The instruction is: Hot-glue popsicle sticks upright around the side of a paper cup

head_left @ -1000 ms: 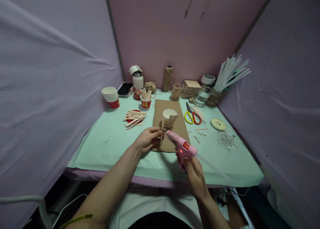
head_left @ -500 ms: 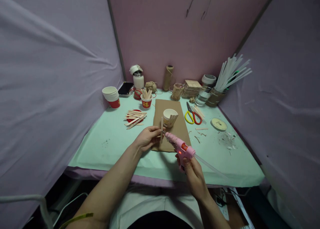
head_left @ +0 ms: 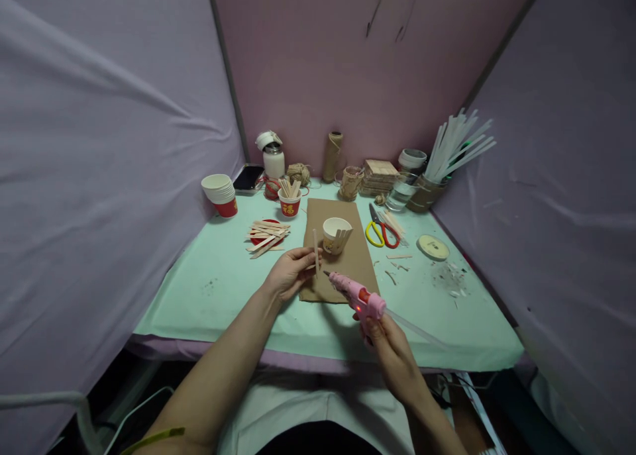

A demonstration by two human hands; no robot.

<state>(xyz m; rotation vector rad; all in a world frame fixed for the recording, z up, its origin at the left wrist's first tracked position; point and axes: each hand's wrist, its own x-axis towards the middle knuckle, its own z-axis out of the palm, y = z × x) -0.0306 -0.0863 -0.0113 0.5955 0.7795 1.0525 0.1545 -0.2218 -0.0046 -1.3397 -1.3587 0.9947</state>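
My left hand (head_left: 293, 273) pinches a thin wooden stick (head_left: 316, 251), held upright over the left part of a brown cardboard sheet (head_left: 342, 285). My right hand (head_left: 383, 341) is wrapped round the handle of a pink glue gun (head_left: 355, 291). A small orange light glows on the gun, and a clear glue stick trails from its back. The gun's tip points left, a short gap away from the stick. Just behind, a paper cup (head_left: 335, 236) stands on the cardboard, with several short wooden sticks along its right front side.
Loose sticks (head_left: 268, 235) lie on a red dish at left, near a red cup of sticks (head_left: 289, 203) and stacked cups (head_left: 220, 195). Scissors (head_left: 381, 230), a round lid (head_left: 433, 247) and scraps lie at right. Behind stand a glass of water (head_left: 401, 193) and glue sticks (head_left: 454, 147).
The glue gun's tip has moved away from the wooden stick, slightly down and right. My left hand has shifted a little left with the stick, which is now turned more edge-on.
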